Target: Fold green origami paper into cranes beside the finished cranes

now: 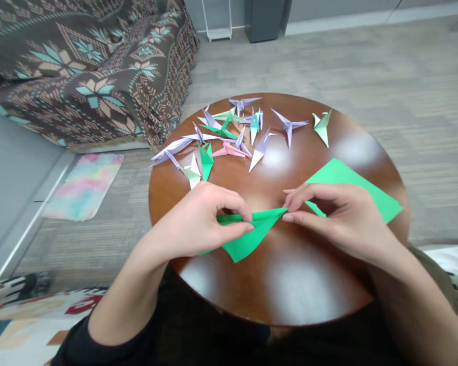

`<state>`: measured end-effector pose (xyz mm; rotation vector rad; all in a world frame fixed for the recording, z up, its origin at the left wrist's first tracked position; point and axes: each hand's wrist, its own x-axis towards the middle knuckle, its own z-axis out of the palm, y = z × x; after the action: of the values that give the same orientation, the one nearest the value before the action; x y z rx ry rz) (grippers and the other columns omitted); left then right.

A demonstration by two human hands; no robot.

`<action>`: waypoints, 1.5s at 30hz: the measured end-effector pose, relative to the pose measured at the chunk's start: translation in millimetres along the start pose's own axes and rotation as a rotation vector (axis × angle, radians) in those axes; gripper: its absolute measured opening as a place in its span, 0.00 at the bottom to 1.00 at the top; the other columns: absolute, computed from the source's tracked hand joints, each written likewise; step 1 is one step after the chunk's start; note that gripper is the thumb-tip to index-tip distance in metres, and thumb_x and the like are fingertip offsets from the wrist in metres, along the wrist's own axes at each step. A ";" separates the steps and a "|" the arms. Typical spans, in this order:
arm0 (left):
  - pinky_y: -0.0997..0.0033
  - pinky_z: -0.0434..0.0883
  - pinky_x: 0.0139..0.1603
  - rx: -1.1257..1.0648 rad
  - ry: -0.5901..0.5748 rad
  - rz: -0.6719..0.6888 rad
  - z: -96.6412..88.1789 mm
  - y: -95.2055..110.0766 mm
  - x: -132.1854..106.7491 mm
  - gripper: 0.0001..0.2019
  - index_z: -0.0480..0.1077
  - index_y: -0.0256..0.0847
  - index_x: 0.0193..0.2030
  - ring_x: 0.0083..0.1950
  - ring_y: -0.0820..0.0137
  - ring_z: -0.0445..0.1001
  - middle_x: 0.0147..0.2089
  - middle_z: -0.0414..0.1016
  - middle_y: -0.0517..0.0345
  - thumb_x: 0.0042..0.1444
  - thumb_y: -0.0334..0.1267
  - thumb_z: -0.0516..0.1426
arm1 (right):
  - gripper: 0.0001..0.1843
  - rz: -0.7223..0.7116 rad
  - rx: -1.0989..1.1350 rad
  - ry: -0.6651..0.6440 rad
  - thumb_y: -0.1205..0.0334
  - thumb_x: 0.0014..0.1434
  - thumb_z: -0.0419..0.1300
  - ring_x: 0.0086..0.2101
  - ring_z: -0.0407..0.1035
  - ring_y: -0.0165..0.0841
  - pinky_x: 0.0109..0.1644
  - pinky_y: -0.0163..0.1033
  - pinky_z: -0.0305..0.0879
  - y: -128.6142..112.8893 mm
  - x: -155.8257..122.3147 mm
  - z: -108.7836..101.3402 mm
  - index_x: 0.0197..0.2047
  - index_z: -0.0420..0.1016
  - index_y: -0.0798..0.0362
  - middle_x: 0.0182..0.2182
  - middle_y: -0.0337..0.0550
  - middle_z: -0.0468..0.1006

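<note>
A partly folded sheet of green origami paper [248, 241] is held between my two hands, just above the near half of the round table. My left hand [204, 218] pinches its folded upper edge with thumb and fingers. At the paper's right-hand tip, my right hand [336, 213] has thumb and fingertips pressed together on the point. Under and behind the right hand lies more green paper [351, 175], flat on the tabletop and partly hidden by that hand. Part of the held paper is covered by my left fingers.
Several folded paper cranes in purple, green and pink, among them a pink crane [229, 149], cluster on the far left of the brown round table [290, 310]. A pale green crane [322, 128] stands apart. Beyond are a patterned sofa [110, 96] and a pastel mat [86, 185].
</note>
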<state>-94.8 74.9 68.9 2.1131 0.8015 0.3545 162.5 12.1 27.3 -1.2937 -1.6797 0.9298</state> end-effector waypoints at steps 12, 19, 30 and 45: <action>0.75 0.73 0.37 -0.017 -0.015 -0.004 0.4 0.4 0.2 0.05 0.81 0.39 0.33 0.32 0.72 0.78 0.33 0.83 0.59 0.55 0.27 0.63 | 0.07 -0.022 -0.036 -0.023 0.58 0.60 0.72 0.36 0.80 0.39 0.53 0.48 0.77 -4.2 0.0 1.2 0.30 0.82 0.46 0.31 0.38 0.85; 0.75 0.74 0.36 -0.066 -0.033 -0.040 1.6 -2.2 1.6 0.05 0.82 0.39 0.33 0.33 0.71 0.79 0.33 0.84 0.58 0.55 0.29 0.63 | 0.08 0.045 0.029 -0.053 0.58 0.61 0.71 0.43 0.81 0.42 0.52 0.45 0.76 -6.8 -2.9 2.1 0.31 0.80 0.48 0.34 0.41 0.86; 0.76 0.72 0.31 -0.107 -0.026 -0.007 8.2 3.7 5.3 0.04 0.80 0.38 0.30 0.30 0.72 0.78 0.30 0.83 0.57 0.56 0.32 0.64 | 0.11 0.107 0.051 -0.174 0.54 0.62 0.70 0.35 0.75 0.36 0.38 0.38 0.70 -15.6 0.1 12.1 0.33 0.80 0.50 0.32 0.41 0.83; 0.75 0.73 0.34 -0.173 0.076 -0.041 17.4 2.5 7.6 0.06 0.78 0.37 0.29 0.33 0.71 0.79 0.32 0.83 0.58 0.57 0.32 0.66 | 0.11 0.208 0.167 0.000 0.51 0.55 0.75 0.32 0.77 0.36 0.35 0.37 0.71 -16.7 -0.2 13.7 0.32 0.83 0.49 0.32 0.40 0.85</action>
<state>-79.2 68.1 60.0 1.9292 0.8272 0.4677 143.6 7.4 36.7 -1.3714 -1.4525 1.1661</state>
